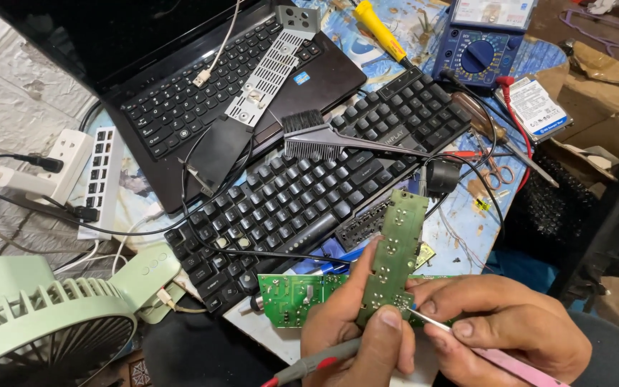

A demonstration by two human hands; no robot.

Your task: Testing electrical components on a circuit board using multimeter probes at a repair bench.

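Observation:
My left hand (pixel 356 326) holds a narrow green circuit board (pixel 394 247) upright, thumb pressed on its lower end; a grey and red probe lead (pixel 309 365) also runs through that hand. My right hand (pixel 499 326) grips a thin pink-handled tool (pixel 517 367) whose metal tip (pixel 420 319) touches the board's lower edge. Behind the hands a second, wider green circuit board (pixel 291 297) lies flat at the table's front edge.
A black keyboard (pixel 302 193) with a black brush (pixel 324 140) on it lies ahead, a black laptop (pixel 202 93) behind it. A blue multimeter (pixel 478 46) and hard drive (pixel 535 107) sit far right. A green fan (pixel 37 330) and white power strip (pixel 98 175) stand at left.

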